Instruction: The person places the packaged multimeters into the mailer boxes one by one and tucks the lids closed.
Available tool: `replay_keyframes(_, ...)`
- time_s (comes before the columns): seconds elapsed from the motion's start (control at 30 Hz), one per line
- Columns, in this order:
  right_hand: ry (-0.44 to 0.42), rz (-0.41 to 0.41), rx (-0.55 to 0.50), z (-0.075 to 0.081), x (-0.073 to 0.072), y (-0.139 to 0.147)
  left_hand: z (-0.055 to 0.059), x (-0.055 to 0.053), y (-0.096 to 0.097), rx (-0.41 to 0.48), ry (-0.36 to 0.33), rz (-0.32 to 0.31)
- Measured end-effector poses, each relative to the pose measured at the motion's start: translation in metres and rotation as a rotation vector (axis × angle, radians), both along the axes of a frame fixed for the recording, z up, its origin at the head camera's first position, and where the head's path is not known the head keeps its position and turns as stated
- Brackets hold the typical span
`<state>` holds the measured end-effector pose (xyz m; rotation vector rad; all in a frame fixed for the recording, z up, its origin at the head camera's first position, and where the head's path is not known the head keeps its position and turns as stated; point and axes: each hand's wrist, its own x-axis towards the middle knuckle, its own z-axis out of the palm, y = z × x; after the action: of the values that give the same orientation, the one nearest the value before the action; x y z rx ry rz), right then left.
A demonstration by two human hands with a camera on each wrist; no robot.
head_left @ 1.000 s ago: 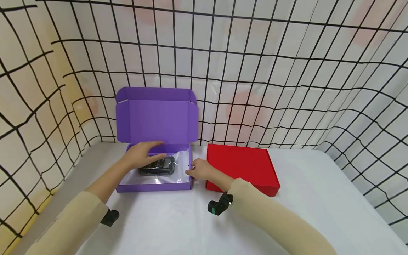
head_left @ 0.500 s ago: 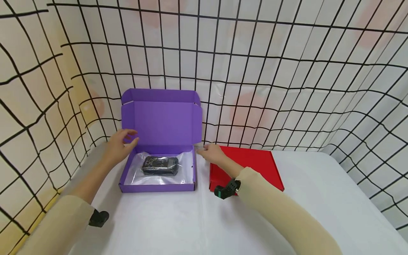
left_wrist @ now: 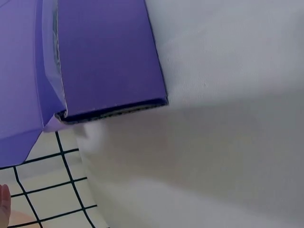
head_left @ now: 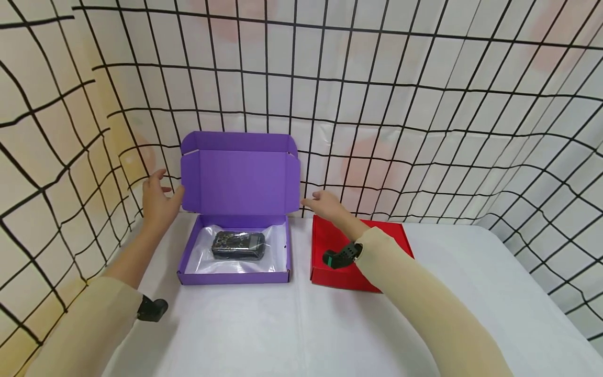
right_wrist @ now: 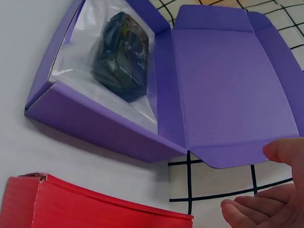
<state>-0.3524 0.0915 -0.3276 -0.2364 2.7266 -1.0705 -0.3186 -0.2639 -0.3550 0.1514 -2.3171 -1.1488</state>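
A purple cardboard box (head_left: 235,279) stands with its lid (head_left: 240,180) raised against the back. Inside, on a clear plastic bag over white, lies a dark oblong item (head_left: 238,246) wrapped in clear plastic, one end greyer. My left hand (head_left: 159,204) is at the lid's left flap, thumb right at its edge and fingers apart, holding nothing. At the lid's opposite flap is my right hand (head_left: 330,206). In the right wrist view its thumb (right_wrist: 281,150) overlaps the flap's edge, while the other fingers extend below it.
A closed red box (head_left: 336,277) sits right of the purple one, partly under my right forearm. White cloth (head_left: 245,330) covers the table. Behind and to the sides hangs white fabric with a black grid (head_left: 358,99).
Both hands have risen from the box's tray to the lid's side flaps, the left moving outward from above the dark item. The purple box and its contents stay put.
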Motion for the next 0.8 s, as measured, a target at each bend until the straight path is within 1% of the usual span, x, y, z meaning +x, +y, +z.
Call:
replay_keyframes(0.07, -0.009, -0.004, -0.017, 0.001, 0.000, 0.002, 0.001, 0.000, 0.000, -0.009, -0.018, -0.020)
replay_keyframes(0.17, -0.009, 0.010, -0.052, -0.001, 0.000, 0.003, 0.003, -0.001, -0.001, -0.020, -0.058, -0.068)
replay_keyframes(0.23, -0.008, 0.024, -0.073, -0.003, 0.000, 0.003, 0.004, -0.002, -0.001, -0.033, -0.104, -0.111)
replay_keyframes(0.33, -0.010, 0.054, -0.110, -0.006, 0.000, 0.000, 0.006, -0.002, 0.001, -0.043, -0.175, -0.200)
replay_keyframes(0.4, -0.014, 0.073, -0.144, -0.008, 0.002, -0.003, 0.007, -0.002, 0.002, -0.043, -0.220, -0.261)
replay_keyframes(0.47, -0.022, 0.092, -0.184, -0.010, 0.004, -0.006, 0.009, -0.001, 0.005, -0.025, -0.263, -0.302)
replay_keyframes(0.53, -0.041, 0.102, -0.253, -0.011, 0.007, -0.010, 0.010, 0.000, 0.007, -0.008, -0.296, -0.313)
replay_keyframes(0.6, -0.057, 0.111, -0.319, -0.012, 0.009, -0.013, 0.011, 0.001, 0.007, 0.005, -0.305, -0.304)
replay_keyframes(0.7, -0.071, 0.119, -0.411, -0.014, 0.010, -0.016, 0.011, 0.003, 0.007, 0.028, -0.294, -0.293)
replay_keyframes(0.8, -0.071, 0.123, -0.467, -0.017, 0.010, -0.017, 0.011, 0.005, 0.006, 0.050, -0.272, -0.310)
